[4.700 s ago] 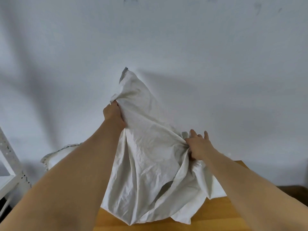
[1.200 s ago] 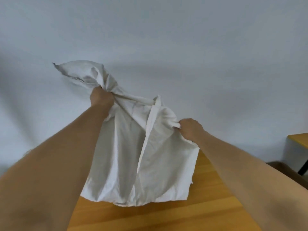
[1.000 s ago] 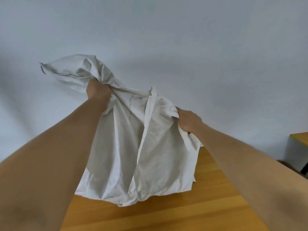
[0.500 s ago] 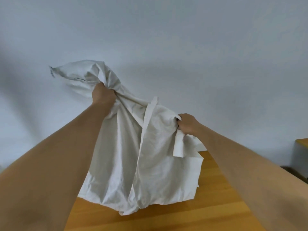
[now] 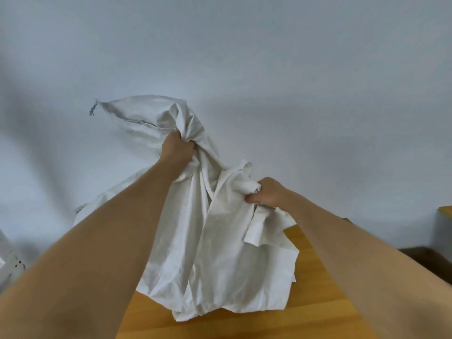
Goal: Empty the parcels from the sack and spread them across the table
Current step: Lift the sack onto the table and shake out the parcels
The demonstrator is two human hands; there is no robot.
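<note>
A crumpled white cloth sack (image 5: 220,260) hangs in front of me over a wooden table (image 5: 313,314). My left hand (image 5: 176,148) grips a bunched fold high up, near the sack's raised end, which has a stitched seam and a loose thread. Lower and to the right, my right hand (image 5: 265,192) clutches another fold of the cloth. The sack's lower edge rests on the tabletop. No parcels are in view; the cloth hides whatever lies under or inside it.
A plain white wall fills the background. The corner of a second wooden surface (image 5: 446,211) shows at the right edge. Part of a white metal frame (image 5: 9,263) appears at the lower left. More white fabric (image 5: 102,199) lies behind my left forearm.
Both hands keep their grip on the sack. The cloth has sunk lower and shifted slightly right in view, and its hem has spread further over the table.
</note>
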